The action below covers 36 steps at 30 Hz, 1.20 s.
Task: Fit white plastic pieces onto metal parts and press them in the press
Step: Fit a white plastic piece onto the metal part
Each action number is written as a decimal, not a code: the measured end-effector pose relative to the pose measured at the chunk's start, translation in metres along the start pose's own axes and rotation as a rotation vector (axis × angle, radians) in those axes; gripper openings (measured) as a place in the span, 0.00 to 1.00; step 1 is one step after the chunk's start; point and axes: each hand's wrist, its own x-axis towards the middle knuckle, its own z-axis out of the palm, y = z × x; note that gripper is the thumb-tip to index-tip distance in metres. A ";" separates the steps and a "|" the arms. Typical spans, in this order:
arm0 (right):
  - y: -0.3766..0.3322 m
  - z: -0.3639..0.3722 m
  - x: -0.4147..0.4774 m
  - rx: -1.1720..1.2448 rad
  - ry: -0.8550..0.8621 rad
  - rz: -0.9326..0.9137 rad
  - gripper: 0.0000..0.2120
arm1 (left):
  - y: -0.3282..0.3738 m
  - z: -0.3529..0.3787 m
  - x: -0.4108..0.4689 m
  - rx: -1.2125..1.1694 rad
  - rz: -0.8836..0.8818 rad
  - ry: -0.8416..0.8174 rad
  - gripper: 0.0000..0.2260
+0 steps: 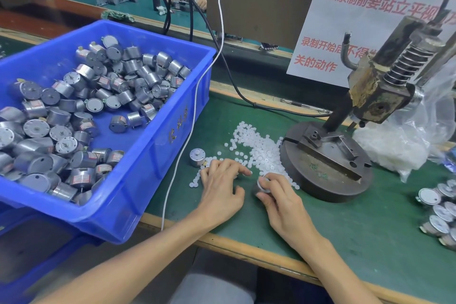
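Note:
A heap of small white plastic pieces [259, 147] lies on the green mat, left of the press base [325, 163]. My right hand [278, 195] grips a round metal motor [263, 184] just in front of the heap. My left hand [220, 184] lies palm down, fingers spread, with its fingertips among the scattered white pieces. Another metal motor [197, 157] stands on the mat just beyond my left hand. The press head [377, 96] with its spring hangs raised above the base.
A blue bin [158, 145] full of metal motors fills the left. Several motors [439, 212] lie at the right edge. A plastic bag [404, 145] of white pieces sits behind the press. A white cable [195, 106] runs along the bin's right side.

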 end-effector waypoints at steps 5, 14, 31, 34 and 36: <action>-0.004 -0.001 0.002 -0.048 -0.017 -0.047 0.09 | -0.001 0.001 -0.001 0.000 0.023 -0.009 0.17; -0.001 0.001 0.002 -0.003 -0.053 -0.007 0.07 | 0.002 0.000 -0.001 0.007 0.029 0.000 0.16; 0.016 -0.070 0.017 1.186 0.417 0.948 0.12 | 0.095 0.036 0.054 -0.096 0.375 -0.057 0.14; 0.028 -0.088 0.016 1.066 0.473 0.947 0.07 | 0.112 0.052 0.078 -0.002 0.410 -0.042 0.15; 0.033 -0.098 0.012 0.999 0.482 0.928 0.06 | 0.120 0.062 0.094 0.053 0.415 -0.023 0.15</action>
